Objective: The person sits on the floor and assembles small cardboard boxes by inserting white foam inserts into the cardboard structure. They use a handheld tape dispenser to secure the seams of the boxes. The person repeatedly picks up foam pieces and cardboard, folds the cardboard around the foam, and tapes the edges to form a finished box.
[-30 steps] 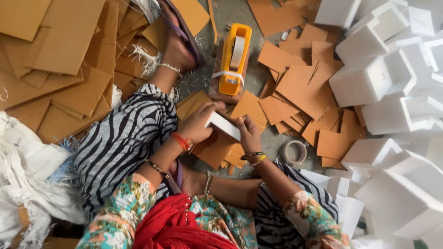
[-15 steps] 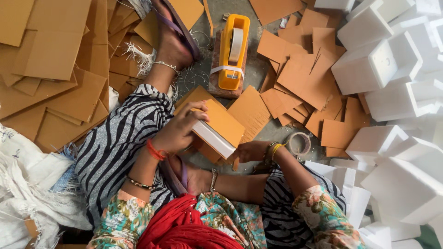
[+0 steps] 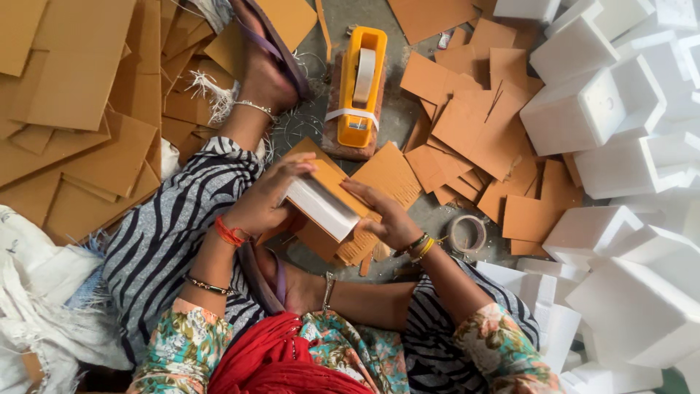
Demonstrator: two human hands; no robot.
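My left hand [image 3: 266, 201] grips the left end of a white foam block [image 3: 321, 208] that has a brown cardboard sheet [image 3: 337, 184] lying against its top. On the right side, my right hand [image 3: 386, 217] presses flat on that cardboard, fingers spread. The block is held above my lap, tilted, over more cardboard pieces on the floor. Both wrists wear bangles; the left also has a red thread.
A yellow tape dispenser [image 3: 362, 86] stands on the floor just beyond the block. A tape roll [image 3: 467, 234] lies right of my right wrist. Cut cardboard pieces [image 3: 474, 131] are scattered ahead and right, large cardboard sheets [image 3: 73, 87] left, white foam boxes [image 3: 620, 146] piled right.
My right hand has come up from beside the tape roll onto the cardboard. The block with its cardboard now sits between both hands, slightly turned.
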